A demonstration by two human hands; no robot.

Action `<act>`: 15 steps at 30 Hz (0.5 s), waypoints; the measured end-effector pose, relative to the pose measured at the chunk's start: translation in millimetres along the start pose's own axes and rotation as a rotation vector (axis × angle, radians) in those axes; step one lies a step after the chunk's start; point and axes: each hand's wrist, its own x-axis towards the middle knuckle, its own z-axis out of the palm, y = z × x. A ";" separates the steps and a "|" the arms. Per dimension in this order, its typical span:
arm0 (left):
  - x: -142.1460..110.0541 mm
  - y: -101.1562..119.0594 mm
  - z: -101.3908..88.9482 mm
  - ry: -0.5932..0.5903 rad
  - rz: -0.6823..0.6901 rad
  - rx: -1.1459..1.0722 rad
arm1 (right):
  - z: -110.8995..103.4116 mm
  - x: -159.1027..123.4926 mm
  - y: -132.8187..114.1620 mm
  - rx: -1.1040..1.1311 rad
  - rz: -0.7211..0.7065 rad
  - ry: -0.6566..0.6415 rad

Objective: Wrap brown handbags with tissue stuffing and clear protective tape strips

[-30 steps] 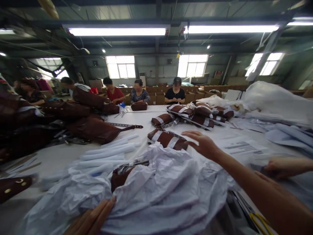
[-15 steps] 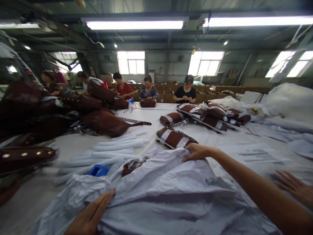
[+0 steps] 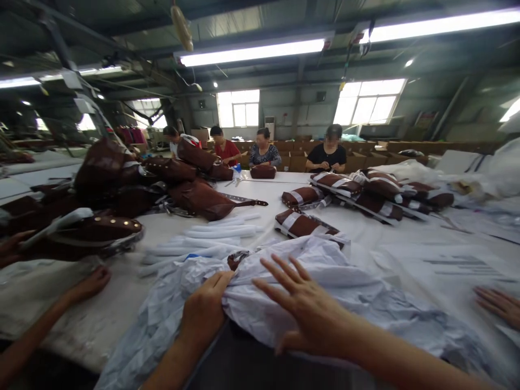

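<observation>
A heap of crumpled white tissue paper point(image 3: 345, 287) lies on the white table point(image 3: 122, 303) right in front of me. My left hand point(image 3: 205, 309) is closed on a fold of that paper near its middle. Just to its right, my right hand point(image 3: 303, 311) hovers over the paper with the fingers spread. A brown bag point(image 3: 234, 260) pokes out from under the paper beyond my left hand; most of it is hidden.
Brown bags wrapped in white bands point(image 3: 303, 223) lie beyond the paper, more at the back right point(image 3: 377, 192). A pile of brown leather bags point(image 3: 122, 189) fills the left. White foam rolls point(image 3: 211, 235) lie between. Other people's hands reach in at left point(image 3: 87, 284) and right point(image 3: 499, 306). Several people sit at the far end.
My left hand moved up and right and closed on the paper. My right hand pulled back from the far edge of the paper and opened over it. The view swung left.
</observation>
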 end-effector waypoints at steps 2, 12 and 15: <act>-2.9 10.4 -1.9 -0.025 0.041 -0.016 | 19.9 11.5 -8.2 -0.094 -0.030 -0.079; -26.3 25.3 -26.0 -0.402 0.037 -0.019 | 36.2 17.0 1.7 -0.701 -0.177 -0.112; -20.4 35.9 -27.4 -0.250 0.124 0.039 | 40.0 14.5 2.2 -0.764 -0.244 -0.005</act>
